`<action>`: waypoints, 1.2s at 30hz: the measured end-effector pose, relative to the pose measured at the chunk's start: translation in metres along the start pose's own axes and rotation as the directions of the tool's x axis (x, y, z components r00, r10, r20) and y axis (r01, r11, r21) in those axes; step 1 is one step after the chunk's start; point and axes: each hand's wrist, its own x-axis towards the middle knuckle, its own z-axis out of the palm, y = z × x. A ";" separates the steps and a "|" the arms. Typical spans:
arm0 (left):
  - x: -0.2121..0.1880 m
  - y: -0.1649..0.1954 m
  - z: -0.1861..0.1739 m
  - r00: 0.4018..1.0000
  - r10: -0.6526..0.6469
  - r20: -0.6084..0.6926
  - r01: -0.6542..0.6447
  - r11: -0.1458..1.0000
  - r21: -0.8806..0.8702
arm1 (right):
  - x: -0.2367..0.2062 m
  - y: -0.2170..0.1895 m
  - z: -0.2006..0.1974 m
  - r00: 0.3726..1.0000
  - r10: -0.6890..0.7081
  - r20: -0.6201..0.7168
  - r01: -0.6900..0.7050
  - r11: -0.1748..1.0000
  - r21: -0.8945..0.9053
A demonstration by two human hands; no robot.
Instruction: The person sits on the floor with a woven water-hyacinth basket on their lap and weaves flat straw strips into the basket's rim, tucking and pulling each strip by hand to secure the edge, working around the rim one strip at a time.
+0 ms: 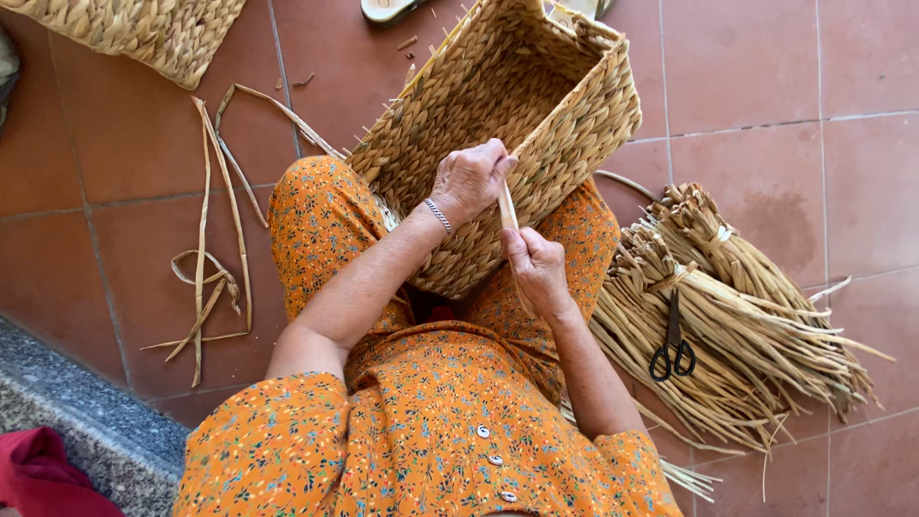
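Observation:
A rectangular woven straw basket lies tilted across my lap, its open mouth turned up and away. My left hand, a silver bracelet at the wrist, pinches the upper end of a flat pale fibre strand against the basket's side. My right hand grips the same strand lower down, just below the basket's near edge. I am sitting on the floor in an orange flowered dress.
A bundle of dried fibre stalks lies on the red tiled floor at my right, with black scissors on top. Loose strands trail on the tiles at left. Another woven piece sits at top left.

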 end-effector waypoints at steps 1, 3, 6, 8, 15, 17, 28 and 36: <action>-0.002 0.002 -0.012 0.999 -0.038 0.024 0.041 0.992 -0.118 | -0.001 -0.002 -0.003 0.997 0.080 0.022 -0.081 0.995 0.064; -0.011 0.006 -0.033 1.000 0.028 0.006 -0.026 0.970 -0.242 | 0.000 -0.005 -0.008 0.988 0.151 0.034 -0.154 0.978 0.141; -0.032 0.015 -0.049 0.958 0.271 -0.093 -0.284 0.940 -0.190 | -0.003 -0.012 -0.008 0.994 0.105 0.014 -0.106 0.982 0.156; -0.043 0.018 -0.046 0.924 0.366 -0.109 -0.376 0.923 -0.086 | 0.000 -0.017 -0.006 0.999 0.036 0.030 -0.039 0.993 0.115; -0.036 -0.011 0.003 0.988 -0.105 -0.114 0.049 0.911 -0.409 | 0.061 -0.029 -0.017 0.985 -0.103 0.137 0.092 0.992 0.083; -0.031 -0.026 0.006 0.963 -0.266 0.032 0.220 0.715 -0.663 | 0.080 -0.030 -0.024 0.996 0.023 0.086 -0.015 0.995 -0.097; -0.014 -0.028 -0.007 0.983 -0.183 0.002 0.152 0.811 -0.565 | 0.087 -0.020 -0.031 0.985 -0.056 0.161 0.102 0.949 -0.297; 0.006 -0.032 -0.027 0.876 -0.480 0.050 0.310 0.482 -0.819 | 0.093 -0.017 -0.021 0.995 -0.008 0.101 0.032 0.970 -0.240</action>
